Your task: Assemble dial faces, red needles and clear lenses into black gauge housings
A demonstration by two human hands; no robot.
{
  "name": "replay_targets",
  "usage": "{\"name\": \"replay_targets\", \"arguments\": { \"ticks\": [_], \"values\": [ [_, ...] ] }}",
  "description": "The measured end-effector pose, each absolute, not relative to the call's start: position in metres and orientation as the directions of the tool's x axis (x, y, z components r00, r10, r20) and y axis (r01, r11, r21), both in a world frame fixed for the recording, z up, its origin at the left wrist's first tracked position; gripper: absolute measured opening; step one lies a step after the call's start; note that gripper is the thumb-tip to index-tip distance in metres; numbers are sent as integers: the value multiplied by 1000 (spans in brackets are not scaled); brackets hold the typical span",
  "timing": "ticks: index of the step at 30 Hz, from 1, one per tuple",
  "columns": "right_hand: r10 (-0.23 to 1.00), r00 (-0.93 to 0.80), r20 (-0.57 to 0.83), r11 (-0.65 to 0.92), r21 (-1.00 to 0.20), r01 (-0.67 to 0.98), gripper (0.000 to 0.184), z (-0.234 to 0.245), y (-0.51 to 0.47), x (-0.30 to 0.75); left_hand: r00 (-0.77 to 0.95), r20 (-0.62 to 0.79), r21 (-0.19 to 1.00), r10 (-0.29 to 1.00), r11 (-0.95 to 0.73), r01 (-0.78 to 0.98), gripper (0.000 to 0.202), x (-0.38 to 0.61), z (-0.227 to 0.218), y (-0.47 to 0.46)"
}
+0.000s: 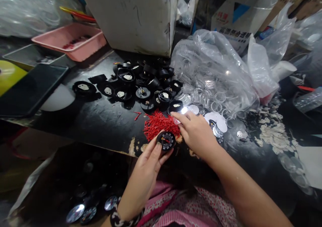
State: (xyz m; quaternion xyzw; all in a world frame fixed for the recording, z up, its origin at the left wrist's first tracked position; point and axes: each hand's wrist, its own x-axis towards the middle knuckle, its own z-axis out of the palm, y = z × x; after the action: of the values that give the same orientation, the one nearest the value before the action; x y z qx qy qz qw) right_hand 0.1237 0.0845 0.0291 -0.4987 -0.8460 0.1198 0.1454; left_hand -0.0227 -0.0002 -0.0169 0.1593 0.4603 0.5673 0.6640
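My left hand [151,163] grips a small round gauge [167,140] with a black case, a dark numbered dial and a red pointer, its face turned up. My right hand [197,131] is just right of a pile of red pointers [158,124], its fingers drawn together. A small pale, reddish thing shows between its thumb and forefinger, too unclear to name. Beyond both hands lie many black gauge cases [120,93], several with pale plates inside. White dial discs [218,123] are stacked to the right of my right hand.
A plastic bag [213,59] spills clear round lenses at the back right. Small pale plates [274,133] lie scattered at the right. A pink basin [75,51] and a dark tablet-like panel [35,89] stand left. Finished-looking gauges [75,213] lie below the table edge.
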Motion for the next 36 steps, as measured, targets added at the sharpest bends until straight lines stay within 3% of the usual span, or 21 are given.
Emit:
{"name": "replay_targets", "arguments": {
  "ticks": [2, 4, 8, 10, 12, 16, 23, 28, 36],
  "values": [
    [873, -472, 124, 488, -210, 847, 34, 24, 100, 127, -38, -438, 692, 898, 310, -652, 30, -22, -14, 2],
    [874, -463, 151, 486, -240, 840, 25, 22, 108, 134, -7, -445, 664, 896, 324, -674, 29, -21, -10, 3],
    [931, -302, 203, 363, -586, 724, 12, 29, 97, 150, 49, -436, 617, 898, 339, -710, 26, -21, -7, 6],
    [957, -254, 142, 271, -751, 602, 16, 34, 81, 149, 105, -448, 580, 888, 378, -721, 27, -21, -7, 9],
    [947, -303, 110, 255, -829, 497, 23, 37, 63, 143, 165, -452, 554, 877, 421, -719, 28, -19, -7, 11],
    [915, -359, 183, 364, -757, 542, 32, 37, 40, 129, 114, -385, 663, 916, 360, -657, 28, -15, -9, 12],
    [956, -274, 106, 251, -778, 576, 24, 38, 46, 126, 80, -279, 892, 957, 289, -347, 41, -13, -10, 1],
    [925, -292, 245, 381, -598, 705, 37, 34, 45, 119, 133, -176, 957, 975, 202, -209, 36, -6, -4, -4],
    [884, -284, 370, 463, -617, 636, 33, 26, 43, 117, 149, -80, 997, 986, 76, 31, 36, -15, -8, -8]
  ]
}}
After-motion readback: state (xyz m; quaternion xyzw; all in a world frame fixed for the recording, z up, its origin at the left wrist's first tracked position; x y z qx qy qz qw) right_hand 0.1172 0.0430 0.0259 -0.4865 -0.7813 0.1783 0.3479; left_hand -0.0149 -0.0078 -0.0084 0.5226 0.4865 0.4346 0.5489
